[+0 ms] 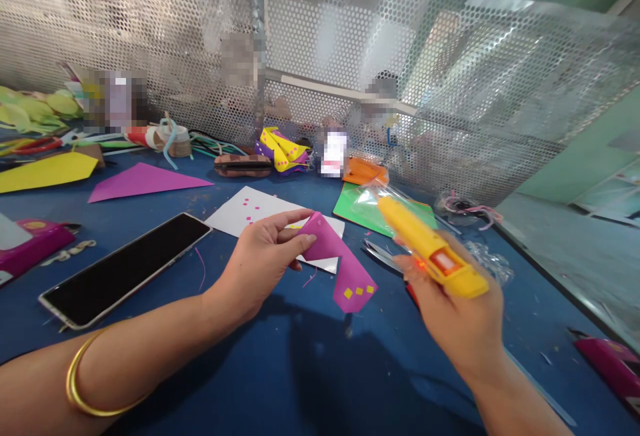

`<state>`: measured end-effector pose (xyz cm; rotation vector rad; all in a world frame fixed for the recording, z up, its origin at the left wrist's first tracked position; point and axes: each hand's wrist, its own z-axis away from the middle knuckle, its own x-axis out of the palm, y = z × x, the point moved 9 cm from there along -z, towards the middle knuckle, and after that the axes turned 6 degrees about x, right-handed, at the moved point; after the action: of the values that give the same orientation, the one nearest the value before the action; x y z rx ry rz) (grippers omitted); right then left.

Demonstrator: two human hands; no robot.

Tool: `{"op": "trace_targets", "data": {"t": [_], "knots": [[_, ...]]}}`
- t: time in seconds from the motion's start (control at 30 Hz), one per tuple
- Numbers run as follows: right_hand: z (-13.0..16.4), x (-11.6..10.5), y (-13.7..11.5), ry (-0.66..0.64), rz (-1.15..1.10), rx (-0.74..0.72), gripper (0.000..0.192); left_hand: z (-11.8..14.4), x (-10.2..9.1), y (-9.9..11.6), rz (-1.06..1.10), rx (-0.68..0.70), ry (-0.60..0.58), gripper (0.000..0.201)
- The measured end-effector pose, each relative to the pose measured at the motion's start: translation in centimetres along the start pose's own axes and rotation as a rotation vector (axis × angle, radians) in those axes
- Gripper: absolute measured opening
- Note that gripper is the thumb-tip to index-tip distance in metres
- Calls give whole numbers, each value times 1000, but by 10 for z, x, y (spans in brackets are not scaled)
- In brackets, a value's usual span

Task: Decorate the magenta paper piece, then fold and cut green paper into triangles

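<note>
Between the thumb and fingers of my left hand [267,259] is a folded purple paper piece [345,263], pinched at its upper corner. Small yellow squares sit along its lower end. My right hand [457,316] is wrapped round a yellow glue gun [433,249], whose nozzle end points up and to the left, apart from the paper. A small red light glows near my right fingers. Behind the purple piece lies a white sheet [233,213] with small pink squares on it. Scissors [383,254] rest on the table, partly hidden behind my right hand.
A dark-screened phone [127,266] lies at left, beside a magenta glue gun [33,246]. Purple paper [147,183], yellow paper [47,173] and green sheets [365,209] lie farther back. A yellow-and-purple folded paper shape [281,151] stands against the perforated metal screen [325,36].
</note>
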<state>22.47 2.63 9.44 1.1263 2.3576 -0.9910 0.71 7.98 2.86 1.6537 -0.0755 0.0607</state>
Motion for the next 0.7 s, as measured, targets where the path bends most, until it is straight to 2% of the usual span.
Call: {"op": "trace_targets", "data": {"t": [0.13,0.2,0.23,0.3,0.33,0.57,0.7], "knots": [[-22,-27,50,140,310,125,31,-3,-4,-1,13,-11,18,51],[-32,-34,83,107,423,206,34,-4,-7,-1,19,-16,36,51],[-35,-35,103,48,462,263,34,-5,-8,-1,26,-18,49,51],[-39,-36,134,-56,451,329,32,-7,-11,0,47,-27,77,49],[-39,-40,146,-68,452,348,31,-7,-13,-1,58,-35,93,48],[-38,-68,215,-183,512,545,26,-14,-23,0,106,-54,148,34],[-34,-81,240,-136,573,614,28,-18,-30,-1,145,-81,203,30]]}}
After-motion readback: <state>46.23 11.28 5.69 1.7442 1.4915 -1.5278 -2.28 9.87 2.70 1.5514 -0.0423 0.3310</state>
